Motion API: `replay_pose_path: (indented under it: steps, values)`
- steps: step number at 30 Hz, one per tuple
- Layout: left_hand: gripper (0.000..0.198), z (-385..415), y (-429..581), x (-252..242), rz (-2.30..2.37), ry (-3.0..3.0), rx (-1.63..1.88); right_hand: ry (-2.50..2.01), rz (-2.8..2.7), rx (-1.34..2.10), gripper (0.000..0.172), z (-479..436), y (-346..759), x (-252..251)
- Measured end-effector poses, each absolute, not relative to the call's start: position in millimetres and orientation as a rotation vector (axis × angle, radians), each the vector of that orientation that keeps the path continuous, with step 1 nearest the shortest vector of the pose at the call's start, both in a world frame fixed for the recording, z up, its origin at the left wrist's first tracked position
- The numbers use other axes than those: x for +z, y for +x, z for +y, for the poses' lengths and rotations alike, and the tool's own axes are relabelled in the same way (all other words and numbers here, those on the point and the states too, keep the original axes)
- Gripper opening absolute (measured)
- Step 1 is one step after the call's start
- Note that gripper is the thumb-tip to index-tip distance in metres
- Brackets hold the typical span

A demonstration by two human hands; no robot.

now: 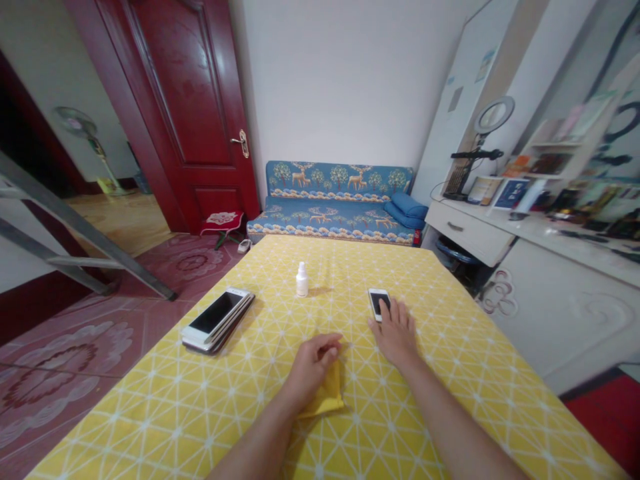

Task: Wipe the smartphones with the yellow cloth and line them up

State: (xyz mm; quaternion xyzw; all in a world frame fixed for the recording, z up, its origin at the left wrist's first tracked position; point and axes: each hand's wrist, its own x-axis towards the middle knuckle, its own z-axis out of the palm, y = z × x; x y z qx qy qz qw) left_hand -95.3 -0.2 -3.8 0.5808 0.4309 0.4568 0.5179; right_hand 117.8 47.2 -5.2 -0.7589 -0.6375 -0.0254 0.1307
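A small white phone with a dark screen lies on the table's right half. My right hand rests over its lower right part, fingers stretched out and apart. My left hand is curled, with a plain yellow cloth hanging from it and spreading below on the tabletop; the grip itself is partly hidden. A white spray bottle stands upright beyond my left hand. Over on the left lies a stack of several phones, the top one white-framed with a dark screen.
The table wears a yellow cover with white lines. Behind it is a blue patterned sofa. A white dresser with bottles and a ring light is at the right. A metal ladder and red door are left.
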Motion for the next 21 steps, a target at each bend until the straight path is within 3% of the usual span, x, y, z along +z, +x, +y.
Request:
replay_pose_path:
  steps: [2,8,14,21]
  values:
    - [0.037,0.8,-94.5,-4.4,1.004,1.326,1.115,-2.174,-1.792,-0.061,0.066,33.9,102.6,-3.8]
    - [0.035,8.6,-115.2,7.8,1.087,1.491,1.346,-1.573,-2.103,0.318,0.058,-27.0,43.8,-1.4]
    - [0.036,22.0,-186.4,36.6,1.908,2.081,1.519,-1.247,-2.377,0.615,0.072,-54.3,29.7,22.9]
    - [0.051,27.5,-232.9,42.4,2.807,1.744,1.189,-1.204,-2.427,0.726,0.074,-53.9,31.2,34.0]
